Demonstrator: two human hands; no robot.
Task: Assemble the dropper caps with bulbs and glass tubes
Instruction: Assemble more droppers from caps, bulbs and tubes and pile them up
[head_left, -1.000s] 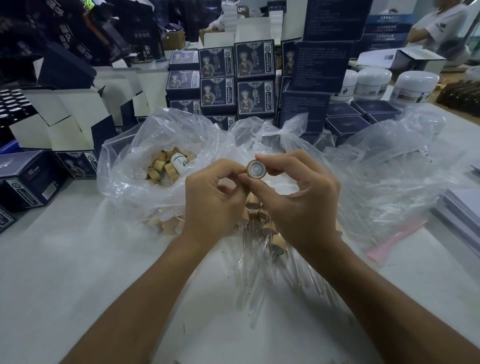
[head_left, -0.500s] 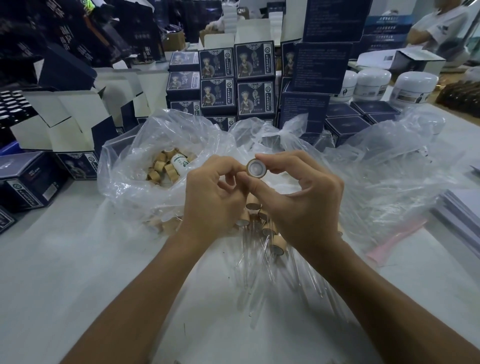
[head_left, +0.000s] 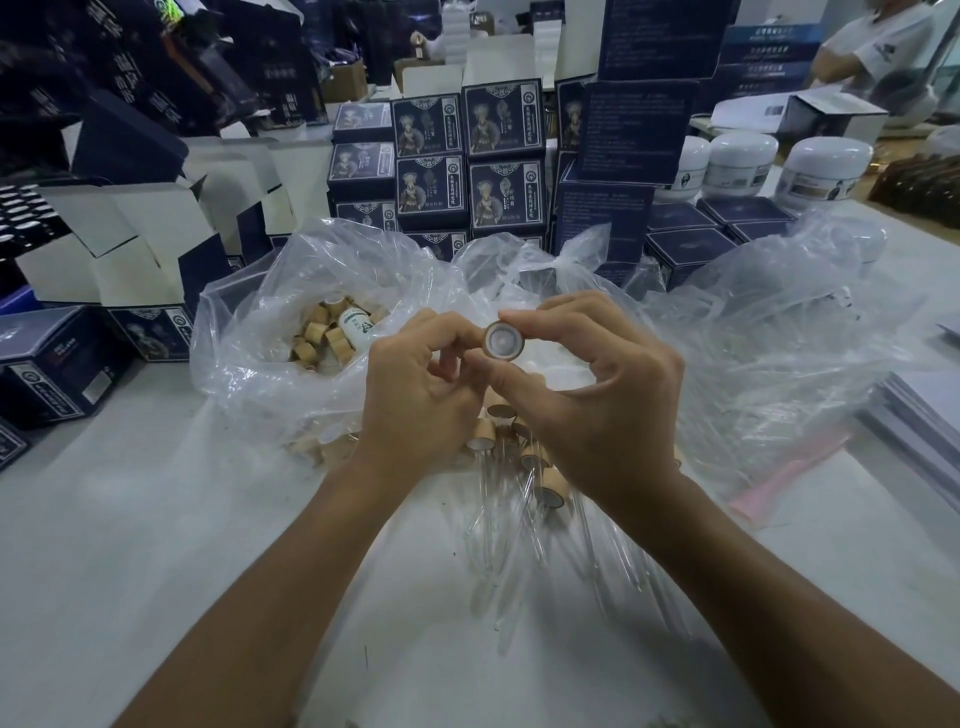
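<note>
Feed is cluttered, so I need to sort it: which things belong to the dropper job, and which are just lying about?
Job: cap pinched by right hand; left hand; loose caps in bag; assembled droppers.

Lying about: dark boxes; white jars; pink strip.

caps (head_left: 318, 332): wood-look, matt | bag (head_left: 779, 332): clear glossy plastic | tubes (head_left: 524, 499): prob. glass | boxes (head_left: 503, 120): card

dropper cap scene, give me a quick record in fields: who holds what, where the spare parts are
held part: dropper cap, open end toward the camera
right hand: pinches the cap's rim
left hand: fingers curled beside the cap; contact unclear
spare caps: in the clear plastic bag
assembled droppers: on the table, under the hands
</note>
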